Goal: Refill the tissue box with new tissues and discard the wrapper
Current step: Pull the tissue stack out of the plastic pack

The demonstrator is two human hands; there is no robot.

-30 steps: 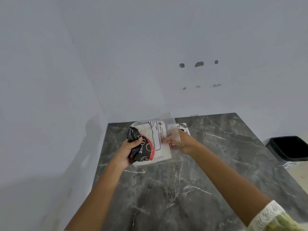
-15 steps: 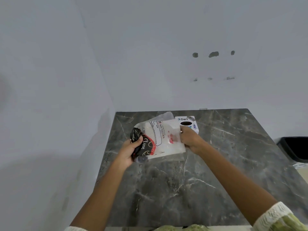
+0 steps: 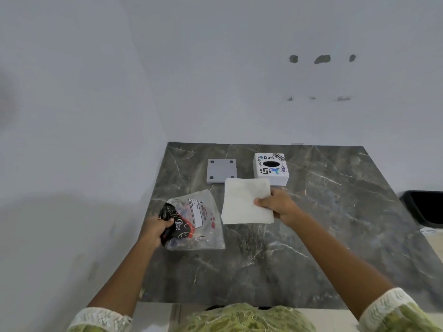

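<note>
Fingers of the right hand (image 3: 278, 206) pinch the right edge of a white stack of tissues (image 3: 247, 201), near the middle of the dark marble table (image 3: 335, 212). At about 8 o'clock from the stack, the left hand (image 3: 157, 227) squeezes the dark end of the clear wrapper (image 3: 195, 221), which looks flat. At 12 o'clock from the stack, just behind it, sits the white tissue box (image 3: 271, 168) with stickers and an oval hole on top. A grey square plate (image 3: 221, 170) lies left of the box. A black bin (image 3: 424, 206) stands at 3 o'clock, off the table.
</note>
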